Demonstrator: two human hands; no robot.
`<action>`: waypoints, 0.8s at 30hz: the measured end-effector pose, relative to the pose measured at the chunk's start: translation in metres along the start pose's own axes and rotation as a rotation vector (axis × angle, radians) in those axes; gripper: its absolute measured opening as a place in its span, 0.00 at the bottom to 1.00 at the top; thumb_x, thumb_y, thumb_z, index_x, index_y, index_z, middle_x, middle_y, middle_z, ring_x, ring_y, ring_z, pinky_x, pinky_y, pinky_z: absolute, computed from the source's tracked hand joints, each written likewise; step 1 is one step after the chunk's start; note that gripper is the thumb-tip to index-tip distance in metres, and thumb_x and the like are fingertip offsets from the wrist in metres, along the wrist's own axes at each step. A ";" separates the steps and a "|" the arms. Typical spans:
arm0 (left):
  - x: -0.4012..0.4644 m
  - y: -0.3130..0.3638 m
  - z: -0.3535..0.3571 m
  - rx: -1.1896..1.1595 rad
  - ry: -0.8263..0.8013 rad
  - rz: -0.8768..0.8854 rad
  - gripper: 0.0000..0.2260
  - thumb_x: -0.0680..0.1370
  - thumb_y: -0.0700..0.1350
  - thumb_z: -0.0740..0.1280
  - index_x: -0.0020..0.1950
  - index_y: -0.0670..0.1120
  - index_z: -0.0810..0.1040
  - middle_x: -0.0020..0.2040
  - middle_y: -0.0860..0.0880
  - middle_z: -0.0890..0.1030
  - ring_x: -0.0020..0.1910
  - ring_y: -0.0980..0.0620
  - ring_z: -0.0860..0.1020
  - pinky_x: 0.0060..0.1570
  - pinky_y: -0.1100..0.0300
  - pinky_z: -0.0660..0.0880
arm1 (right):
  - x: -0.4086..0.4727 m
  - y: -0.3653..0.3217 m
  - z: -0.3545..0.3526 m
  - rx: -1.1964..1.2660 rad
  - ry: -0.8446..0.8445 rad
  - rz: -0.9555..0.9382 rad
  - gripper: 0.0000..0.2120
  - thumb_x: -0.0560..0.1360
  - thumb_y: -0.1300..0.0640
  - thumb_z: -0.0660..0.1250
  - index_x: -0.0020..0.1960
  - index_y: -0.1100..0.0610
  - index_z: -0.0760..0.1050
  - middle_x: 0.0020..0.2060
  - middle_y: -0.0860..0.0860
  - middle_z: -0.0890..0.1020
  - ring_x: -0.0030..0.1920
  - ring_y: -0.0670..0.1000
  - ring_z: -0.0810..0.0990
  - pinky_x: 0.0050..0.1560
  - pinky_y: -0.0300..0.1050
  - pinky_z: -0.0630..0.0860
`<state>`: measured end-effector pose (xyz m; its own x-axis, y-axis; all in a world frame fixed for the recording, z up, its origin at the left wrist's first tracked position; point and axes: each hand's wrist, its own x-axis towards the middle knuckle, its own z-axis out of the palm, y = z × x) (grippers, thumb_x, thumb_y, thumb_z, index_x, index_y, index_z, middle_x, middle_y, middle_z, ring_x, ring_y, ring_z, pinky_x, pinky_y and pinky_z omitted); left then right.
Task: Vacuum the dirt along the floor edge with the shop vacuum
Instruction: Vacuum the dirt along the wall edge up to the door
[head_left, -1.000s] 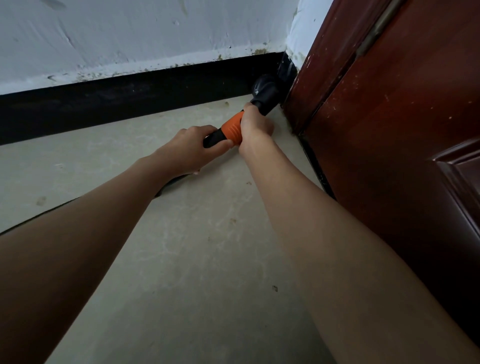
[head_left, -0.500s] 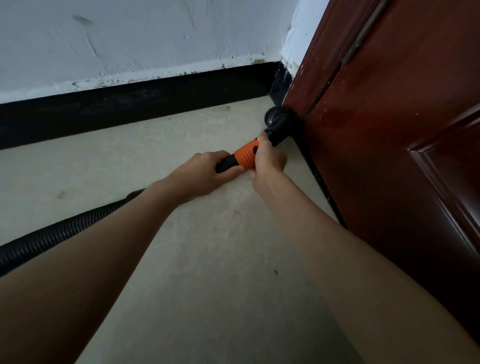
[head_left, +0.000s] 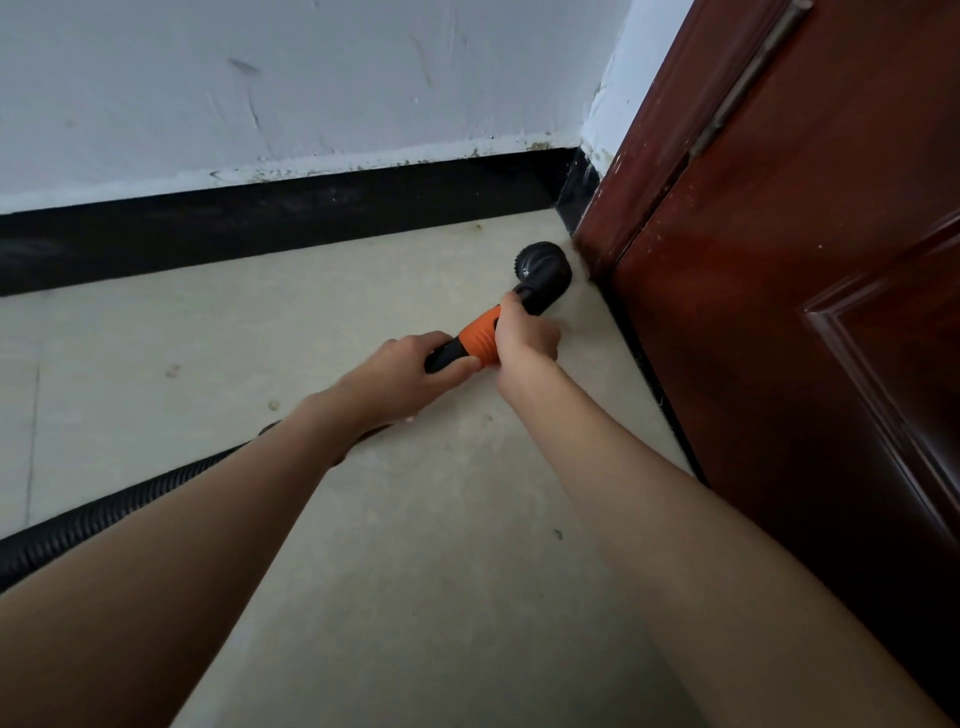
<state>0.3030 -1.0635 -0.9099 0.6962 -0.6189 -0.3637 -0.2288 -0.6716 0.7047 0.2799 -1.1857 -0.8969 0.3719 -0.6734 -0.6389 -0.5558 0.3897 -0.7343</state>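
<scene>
Left hand (head_left: 410, 371): grip clamped round the black wand behind the orange collar (head_left: 478, 338).
Right hand (head_left: 524, 338): grip clamped on the collar's front end.
Nozzle (head_left: 543, 270): on floor (head_left: 415, 571), beside the door (head_left: 805, 312) edge.
Hose (head_left: 104, 519): trails left across floor.

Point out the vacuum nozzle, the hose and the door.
vacuum nozzle (head_left: 545, 270), head view, on the round black head.
hose (head_left: 104, 519), head view, on the ribbed black run along the floor.
door (head_left: 779, 312), head view, on the flat red-brown panel.
</scene>
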 end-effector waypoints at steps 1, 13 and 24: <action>0.003 -0.001 -0.003 -0.001 0.007 -0.002 0.11 0.79 0.56 0.62 0.53 0.50 0.74 0.37 0.48 0.77 0.30 0.53 0.75 0.30 0.63 0.71 | 0.002 -0.003 0.004 0.011 -0.005 0.013 0.16 0.79 0.51 0.63 0.60 0.62 0.73 0.52 0.56 0.79 0.51 0.56 0.79 0.54 0.49 0.77; 0.061 0.012 -0.008 0.029 0.045 0.042 0.15 0.78 0.57 0.62 0.57 0.47 0.75 0.39 0.47 0.76 0.33 0.50 0.74 0.41 0.50 0.77 | 0.063 -0.033 0.012 0.257 -0.069 0.146 0.22 0.76 0.51 0.68 0.66 0.60 0.68 0.51 0.56 0.75 0.51 0.57 0.76 0.61 0.58 0.76; 0.084 0.012 -0.016 0.036 0.056 0.051 0.14 0.79 0.56 0.61 0.58 0.48 0.72 0.37 0.49 0.75 0.32 0.52 0.74 0.38 0.55 0.76 | 0.087 -0.050 0.025 0.199 -0.098 0.119 0.23 0.76 0.52 0.69 0.66 0.60 0.68 0.58 0.58 0.77 0.56 0.59 0.78 0.60 0.60 0.76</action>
<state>0.3697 -1.1171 -0.9216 0.7199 -0.6296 -0.2920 -0.2886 -0.6542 0.6991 0.3591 -1.2483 -0.9213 0.3881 -0.5548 -0.7359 -0.4464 0.5854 -0.6768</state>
